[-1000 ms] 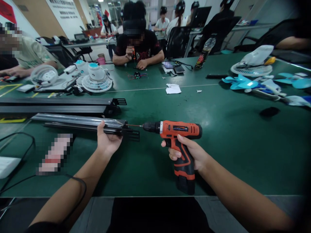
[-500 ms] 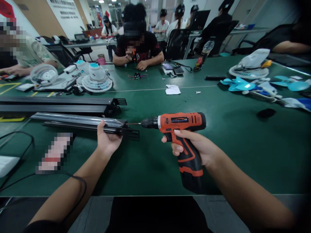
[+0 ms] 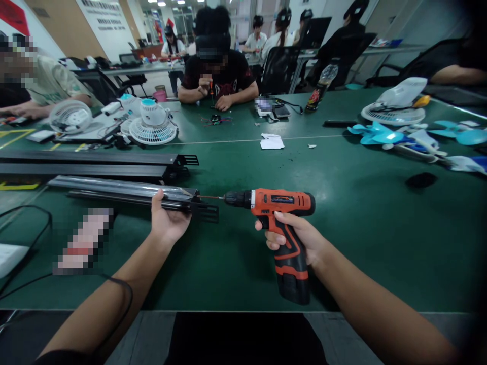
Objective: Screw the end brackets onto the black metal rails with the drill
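Observation:
My right hand [image 3: 292,235] is wrapped round the grip of an orange and black cordless drill [image 3: 281,202], with a finger at the trigger. A long thin bit [image 3: 210,196] points left from its chuck and meets the right end of a long black bar [image 3: 125,195] with a shiny, clear-looking upper face. My left hand [image 3: 169,218] grips that bar near the same end, thumb on top and fingers underneath. Exactly where the bit's tip touches is too small to tell. Two more dark bars [image 3: 95,170] lie behind, with slotted brackets at their right ends.
A phone [image 3: 85,241] and a black cable [image 3: 125,284] lie by my left forearm. Fan parts [image 3: 152,129] stand at the back left, with blue fan blades [image 3: 376,133] at right. A bottle [image 3: 323,86] and paper [image 3: 272,141] are farther back. Across the table sits a person [image 3: 218,66].
The drill's body has dropped and levelled out a little, its rear end lower and slightly more to the left. My left hand still holds the bar in nearly the same place.

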